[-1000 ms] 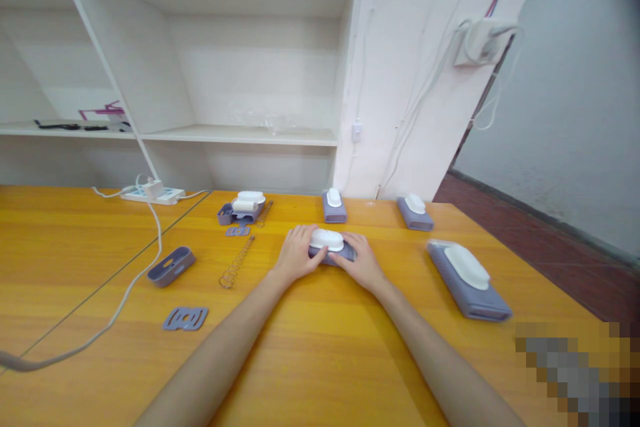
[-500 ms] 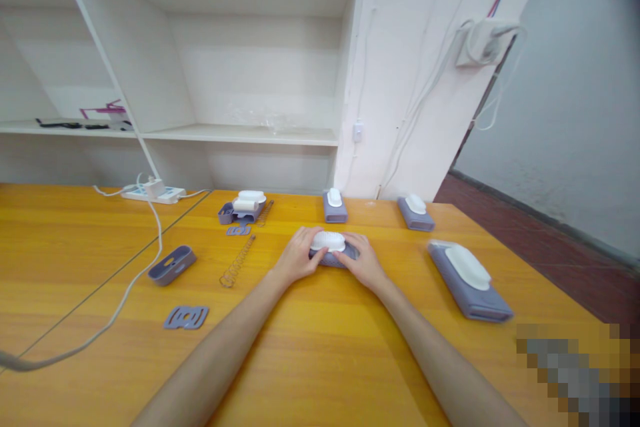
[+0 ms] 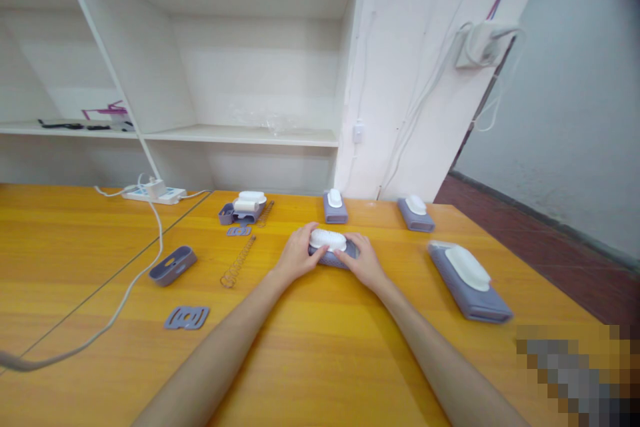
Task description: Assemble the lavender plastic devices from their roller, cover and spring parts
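Note:
A small lavender case with a white ribbed top point(image 3: 328, 241) rests on the orange wooden table point(image 3: 320, 360), held between both hands. My left hand point(image 3: 296, 255) wraps its left end, fingers curled round it. My right hand point(image 3: 361, 260) grips the right end, thumb pressed near the white top. Most of the case's lavender body is hidden by my fingers.
Finished lavender-and-white units stand behind point(image 3: 335, 206), at the back right point(image 3: 415, 212) and right point(image 3: 469, 278). A parts cluster point(image 3: 243, 207), a metal spring point(image 3: 237, 261), an open lavender shell point(image 3: 172, 265), a flat lavender plate point(image 3: 187, 317), a power strip point(image 3: 150, 193) and white cable point(image 3: 125, 293) lie left.
My hands have closed in slightly on the case, and my right thumb has shifted toward the white top. The case stays in the same spot.

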Action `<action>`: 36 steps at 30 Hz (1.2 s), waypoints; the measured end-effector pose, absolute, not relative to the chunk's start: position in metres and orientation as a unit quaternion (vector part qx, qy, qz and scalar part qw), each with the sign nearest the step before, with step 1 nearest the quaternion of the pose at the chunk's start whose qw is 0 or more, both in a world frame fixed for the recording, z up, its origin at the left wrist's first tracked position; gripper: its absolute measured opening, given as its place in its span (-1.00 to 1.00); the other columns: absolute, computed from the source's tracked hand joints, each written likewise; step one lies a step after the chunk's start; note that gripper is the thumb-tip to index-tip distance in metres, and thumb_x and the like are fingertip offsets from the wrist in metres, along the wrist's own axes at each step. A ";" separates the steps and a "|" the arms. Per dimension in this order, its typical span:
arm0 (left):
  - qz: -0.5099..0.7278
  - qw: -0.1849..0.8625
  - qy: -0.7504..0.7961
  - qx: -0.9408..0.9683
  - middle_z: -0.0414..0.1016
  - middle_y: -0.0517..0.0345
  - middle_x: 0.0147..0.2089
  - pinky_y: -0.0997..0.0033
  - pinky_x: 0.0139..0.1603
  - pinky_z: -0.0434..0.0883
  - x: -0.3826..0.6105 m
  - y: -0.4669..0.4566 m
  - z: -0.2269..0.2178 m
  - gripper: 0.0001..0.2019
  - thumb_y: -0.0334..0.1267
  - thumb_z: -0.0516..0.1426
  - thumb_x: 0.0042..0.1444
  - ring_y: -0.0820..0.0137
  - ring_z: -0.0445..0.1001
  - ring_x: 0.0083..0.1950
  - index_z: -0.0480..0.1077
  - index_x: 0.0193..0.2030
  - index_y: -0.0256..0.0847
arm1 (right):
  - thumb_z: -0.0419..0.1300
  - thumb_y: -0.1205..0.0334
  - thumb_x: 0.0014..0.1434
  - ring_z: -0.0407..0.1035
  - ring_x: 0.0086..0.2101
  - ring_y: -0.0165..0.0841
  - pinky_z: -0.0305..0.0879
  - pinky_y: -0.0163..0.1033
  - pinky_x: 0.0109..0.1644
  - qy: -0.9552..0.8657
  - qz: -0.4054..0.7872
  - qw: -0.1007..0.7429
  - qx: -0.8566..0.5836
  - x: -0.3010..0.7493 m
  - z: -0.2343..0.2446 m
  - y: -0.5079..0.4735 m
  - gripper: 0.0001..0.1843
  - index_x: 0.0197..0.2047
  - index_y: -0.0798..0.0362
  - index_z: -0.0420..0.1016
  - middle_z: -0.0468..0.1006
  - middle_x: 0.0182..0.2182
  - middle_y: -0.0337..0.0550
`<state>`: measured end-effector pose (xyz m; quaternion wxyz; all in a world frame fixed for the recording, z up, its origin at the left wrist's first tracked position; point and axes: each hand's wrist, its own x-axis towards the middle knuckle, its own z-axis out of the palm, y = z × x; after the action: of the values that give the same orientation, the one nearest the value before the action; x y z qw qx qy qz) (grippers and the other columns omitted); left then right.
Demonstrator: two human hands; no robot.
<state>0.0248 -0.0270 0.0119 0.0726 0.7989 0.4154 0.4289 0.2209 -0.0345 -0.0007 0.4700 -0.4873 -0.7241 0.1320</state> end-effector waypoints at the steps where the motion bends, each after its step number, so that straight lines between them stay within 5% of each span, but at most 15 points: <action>1: 0.432 0.082 0.421 0.793 0.33 -0.02 0.07 0.19 0.10 0.28 0.025 -0.026 0.012 -0.51 -0.08 0.10 0.07 0.24 0.33 0.07 0.13 0.12 -0.18 | 0.24 -0.04 -0.02 0.28 -0.15 -0.21 0.20 -0.06 -0.01 -0.724 0.131 0.471 -0.487 0.221 -0.001 -0.035 -0.57 -0.15 0.05 0.40 0.45 -0.20 -0.09; 9: 0.427 0.158 0.494 0.740 0.47 0.05 -0.11 0.28 -0.13 0.37 0.023 -0.020 0.010 -0.36 0.10 0.21 -0.13 0.27 0.45 -0.13 0.18 0.07 -0.14 | 0.22 -0.03 -0.01 0.29 -0.16 -0.20 0.21 -0.06 -0.03 -0.709 0.130 0.477 -0.503 0.221 -0.003 -0.033 -0.60 -0.16 0.05 0.38 0.46 -0.21 -0.09; 15: 0.406 0.031 0.521 0.750 0.47 0.09 -0.35 0.25 -0.14 0.31 0.024 -0.023 0.010 -0.54 0.19 0.16 -0.14 0.26 0.42 -0.23 0.33 -0.30 -0.17 | 0.22 -0.02 -0.02 0.30 -0.16 -0.19 0.21 -0.05 -0.03 -0.704 0.138 0.479 -0.505 0.223 -0.003 -0.033 -0.60 -0.17 0.04 0.40 0.46 -0.21 -0.09; 20: 0.395 0.000 0.494 0.775 0.46 0.05 -0.31 0.21 -0.10 0.30 0.023 -0.026 0.012 -0.47 0.25 0.18 -0.22 0.21 0.40 -0.18 0.32 -0.30 -0.18 | 0.19 0.03 0.03 0.28 -0.10 -0.20 0.16 -0.03 0.04 -0.718 0.136 0.471 -0.494 0.226 -0.004 -0.032 -0.58 -0.06 0.03 0.39 0.45 -0.12 -0.08; 36: 0.424 0.107 0.433 0.789 0.45 0.07 -0.15 0.24 -0.08 0.33 0.022 -0.021 0.009 -0.43 0.11 0.29 -0.31 0.24 0.40 -0.11 0.34 -0.17 -0.17 | 0.24 -0.03 -0.04 0.27 -0.13 -0.21 0.18 -0.06 0.02 -0.721 0.137 0.449 -0.510 0.227 0.002 -0.034 -0.56 -0.13 0.03 0.45 0.45 -0.20 -0.10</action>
<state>0.0215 -0.0209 0.0089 0.1069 0.7888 0.4325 0.4235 0.2270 -0.0337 0.0015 0.4490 -0.5099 -0.7209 0.1369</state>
